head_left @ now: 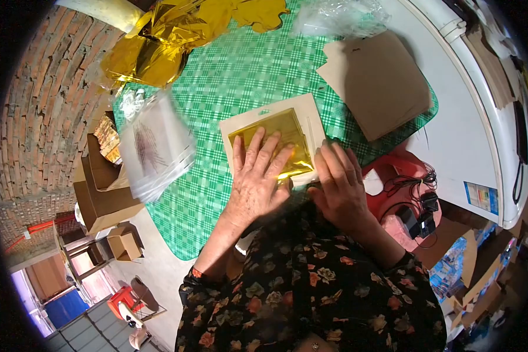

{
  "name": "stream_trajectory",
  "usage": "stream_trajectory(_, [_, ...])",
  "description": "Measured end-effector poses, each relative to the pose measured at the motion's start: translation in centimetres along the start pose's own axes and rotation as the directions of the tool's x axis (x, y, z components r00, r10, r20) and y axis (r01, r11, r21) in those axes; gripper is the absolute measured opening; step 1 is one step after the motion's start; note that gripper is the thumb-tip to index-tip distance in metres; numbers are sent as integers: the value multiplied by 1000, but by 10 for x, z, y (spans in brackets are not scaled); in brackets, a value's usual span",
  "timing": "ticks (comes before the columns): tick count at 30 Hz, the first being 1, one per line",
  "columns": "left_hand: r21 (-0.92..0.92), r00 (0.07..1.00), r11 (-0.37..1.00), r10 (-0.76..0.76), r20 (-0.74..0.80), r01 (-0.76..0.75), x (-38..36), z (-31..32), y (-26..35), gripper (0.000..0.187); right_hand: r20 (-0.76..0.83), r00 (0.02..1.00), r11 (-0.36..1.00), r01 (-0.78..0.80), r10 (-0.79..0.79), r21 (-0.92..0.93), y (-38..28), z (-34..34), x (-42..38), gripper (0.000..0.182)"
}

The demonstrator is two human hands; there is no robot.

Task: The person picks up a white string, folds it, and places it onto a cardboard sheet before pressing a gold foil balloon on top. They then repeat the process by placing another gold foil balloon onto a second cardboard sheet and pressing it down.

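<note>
A folded sheet of gold foil point(271, 134) lies on a beige card point(314, 115) with a small slot near its top edge. My left hand point(257, 171) rests flat on the foil, its fingers spread. At the card's lower right corner, my right hand point(341, 186) has its fingers close together over the edge, with the thumb bent in beneath them. The underside of that grip is hidden. Left of the card is a stack of clear plastic bags point(158, 144). A pile of brown cardboard sheets point(387, 85) sits to the right.
Loose gold foil point(170, 41) and clear plastic wrap point(340, 17) lie along the far side of the green checked tablecloth point(240, 64). A red stool point(402, 170) with black cables and adapters stands at the right. Below left is an open cardboard box point(102, 199).
</note>
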State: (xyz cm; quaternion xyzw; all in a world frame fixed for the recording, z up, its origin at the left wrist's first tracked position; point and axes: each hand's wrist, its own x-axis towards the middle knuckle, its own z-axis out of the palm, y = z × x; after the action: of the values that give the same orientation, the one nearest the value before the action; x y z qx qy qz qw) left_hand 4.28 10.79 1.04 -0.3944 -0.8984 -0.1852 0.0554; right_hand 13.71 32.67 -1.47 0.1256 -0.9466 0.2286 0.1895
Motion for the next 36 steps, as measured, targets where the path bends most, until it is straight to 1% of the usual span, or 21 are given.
stream_trajectory(3, [67, 999, 998, 11, 36, -13, -1, 3, -2, 63, -30, 999, 999, 18, -20, -45, 0, 2, 5, 69])
stream_trajectory(6, [86, 999, 996, -37, -9, 37, -3, 7, 0, 63, -24, 1000, 999, 10, -11, -50, -1, 2, 6, 71])
stream_trajectory(9, [113, 998, 992, -57, 0, 57, -4, 7, 1, 62, -31, 999, 998, 4, -6, -67, -1, 5, 8, 71])
stream_trajectory(12, [98, 998, 993, -69, 1, 68, -4, 10, 0, 61, -25, 1000, 996, -9, 7, -85, -3, 8, 9, 73])
stream_trajectory(15, [86, 997, 993, -77, 9, 76, -4, 9, 1, 60, 26, 997, 992, -65, 68, -109, -9, 7, 12, 75])
stream_trajectory(18, [86, 996, 993, -83, 16, 82, -3, 8, 1, 60, 98, 982, 974, -143, 162, -174, -18, 5, 21, 79])
stream_trajectory(21, [83, 996, 993, -86, 16, 84, -3, 8, 2, 60, 95, 981, 964, -144, 169, -223, -20, 6, 26, 79])
stream_trajectory(24, [63, 996, 994, -91, 4, 91, -3, 10, 1, 64, 47, 989, 966, -129, 143, -225, -19, 4, 32, 76])
stream_trajectory(27, [65, 996, 994, -90, -4, 90, -3, 10, 1, 64, 31, 990, 962, -130, 141, -241, -19, 6, 32, 73])
stream_trajectory(30, [77, 996, 993, -89, 16, 88, -2, 8, 2, 59, 50, 988, 971, -136, 148, -196, -18, 2, 30, 69])
stream_trajectory(33, [75, 996, 994, -85, 20, 83, -2, 8, 1, 60, 82, 987, 980, -124, 137, -154, -14, 0, 21, 73])
stream_trajectory(36, [71, 996, 994, -89, 32, 86, -2, 7, 1, 59, 105, 990, 994, -91, 97, -63, -10, -5, 13, 70])
